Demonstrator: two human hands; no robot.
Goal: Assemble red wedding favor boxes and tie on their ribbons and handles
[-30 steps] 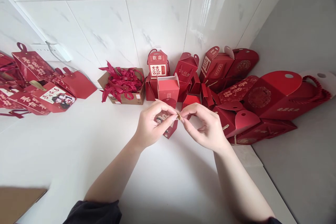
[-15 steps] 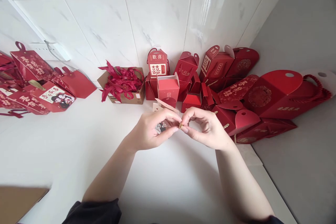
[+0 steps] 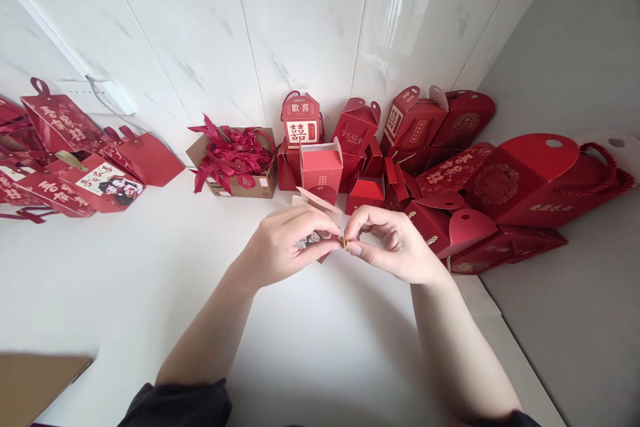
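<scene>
Above the middle of the white table, my left hand [image 3: 280, 247] and my right hand [image 3: 397, 243] meet fingertip to fingertip. Both pinch a tiny gold-coloured piece [image 3: 345, 242], too small to make out clearly. Behind my left hand stands a small box with a pale flap [image 3: 317, 199] and a printed black-and-white picture, largely hidden by my fingers. Just beyond it is an upright red box [image 3: 321, 163] with its top open.
A cardboard box [image 3: 260, 187] of dark red ribbons stands against the tiled wall. Red gift boxes [image 3: 520, 180] are piled at the right, more red boxes [image 3: 107, 183] lie at the left. A brown cardboard edge [image 3: 40, 380] shows at the lower left.
My left fingertips have drawn slightly back from my right ones, so more of the gold-coloured piece shows. The small box behind my left hand is more covered.
</scene>
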